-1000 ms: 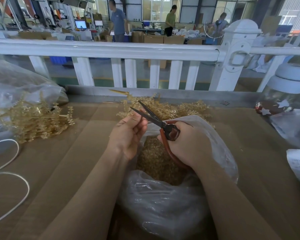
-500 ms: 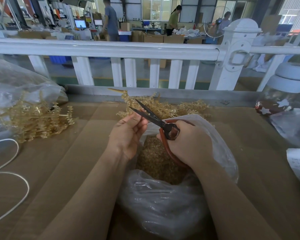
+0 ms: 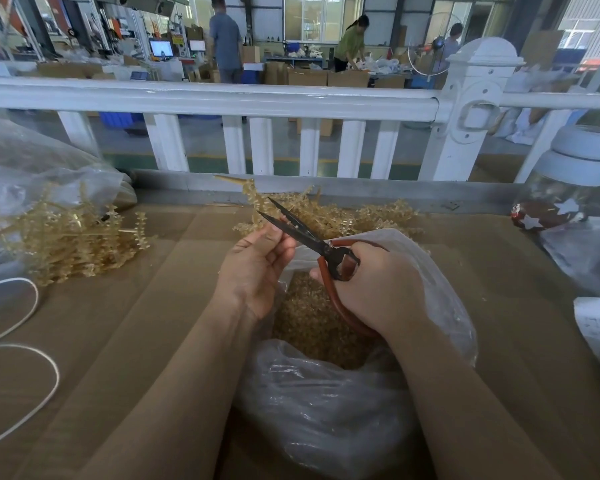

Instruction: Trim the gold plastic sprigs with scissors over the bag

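Note:
My left hand [image 3: 257, 268] pinches a gold plastic sprig [image 3: 255, 206] whose stem sticks up and to the left. My right hand [image 3: 378, 285] grips the red handles of the scissors [image 3: 295, 228]. Their black blades are apart, right beside my left fingertips and the sprig. Both hands hover over the open clear plastic bag [image 3: 343, 410]. Gold trimmings [image 3: 312, 323] lie inside it. More gold sprigs [image 3: 368, 220] are heaped just behind the bag.
A second heap of gold sprigs [image 3: 66, 240] spills from a plastic bag [image 3: 32, 168] at the left. A white cord [image 3: 32, 341] loops at the near left. A white railing [image 3: 222, 98] runs behind the table. A lidded jar [image 3: 575, 188] stands at the right.
My hands and the scissors have hardly moved and the blades stay apart. The sprig's stem has edged slightly up and left. People in the background have shifted.

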